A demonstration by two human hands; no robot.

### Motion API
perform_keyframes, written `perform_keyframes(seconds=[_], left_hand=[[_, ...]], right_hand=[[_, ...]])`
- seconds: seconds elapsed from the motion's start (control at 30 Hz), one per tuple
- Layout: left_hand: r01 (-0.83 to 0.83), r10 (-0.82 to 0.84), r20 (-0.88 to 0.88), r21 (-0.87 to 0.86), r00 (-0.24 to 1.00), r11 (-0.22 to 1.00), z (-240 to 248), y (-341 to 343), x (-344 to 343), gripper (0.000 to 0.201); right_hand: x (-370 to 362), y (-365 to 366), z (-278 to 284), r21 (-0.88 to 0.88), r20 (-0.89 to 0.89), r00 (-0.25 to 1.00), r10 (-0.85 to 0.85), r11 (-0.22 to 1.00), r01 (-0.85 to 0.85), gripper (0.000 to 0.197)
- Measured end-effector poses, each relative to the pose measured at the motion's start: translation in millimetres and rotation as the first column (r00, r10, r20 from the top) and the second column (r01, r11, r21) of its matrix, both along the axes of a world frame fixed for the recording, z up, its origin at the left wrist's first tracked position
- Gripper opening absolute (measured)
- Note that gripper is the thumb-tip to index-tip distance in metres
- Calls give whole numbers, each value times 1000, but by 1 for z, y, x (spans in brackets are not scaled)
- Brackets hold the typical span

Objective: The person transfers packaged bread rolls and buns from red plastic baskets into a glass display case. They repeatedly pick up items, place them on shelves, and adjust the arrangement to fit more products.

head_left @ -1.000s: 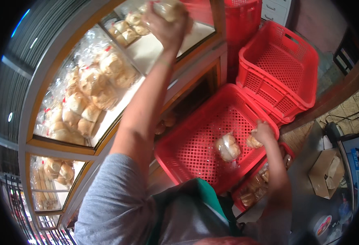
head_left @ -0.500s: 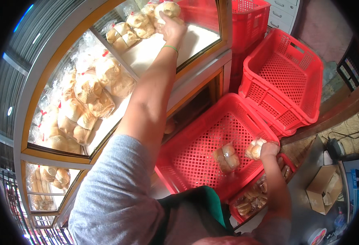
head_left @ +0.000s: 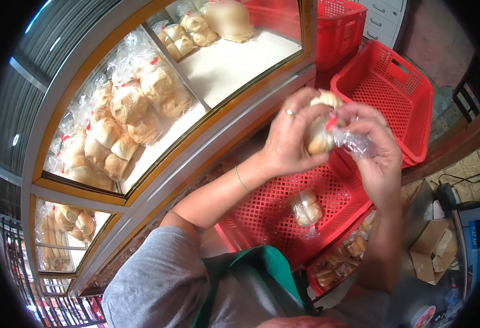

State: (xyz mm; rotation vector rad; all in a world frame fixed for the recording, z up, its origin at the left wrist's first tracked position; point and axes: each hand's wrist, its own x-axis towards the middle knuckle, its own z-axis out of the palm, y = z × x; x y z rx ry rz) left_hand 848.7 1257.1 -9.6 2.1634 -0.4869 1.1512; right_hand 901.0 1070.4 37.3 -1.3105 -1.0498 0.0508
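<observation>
While both hands grip crinkly bagged roll, mesh plastic crate sits below

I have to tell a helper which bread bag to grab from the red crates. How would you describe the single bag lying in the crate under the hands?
Find the glass display case, then the red perforated plastic crate against its lower front. On its floor lies one clear plastic bag of pale bread rolls. It lies alone there, unlike the bag that both hands hold above it.

Display case: left, bagged rolls on its shelves
Crate: right of case, one bread bag inside
Second crate: behind the first
Held bag: between both hands, above crate
</observation>
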Motion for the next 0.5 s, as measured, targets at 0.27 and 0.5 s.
perform_keyframes(seconds=[0.27, 0.5], left_hand=[[-565, 673, 317, -372, 668, 737, 77, 105, 70, 71], [-885, 769, -452, -336, 452, 322, 57, 201, 147, 87]], right_hand=[[25, -7, -213, -932, 158, 970, -187, 296, 209, 90], [-44, -43, -406, -860, 26, 999, -37, -510, 4, 83]])
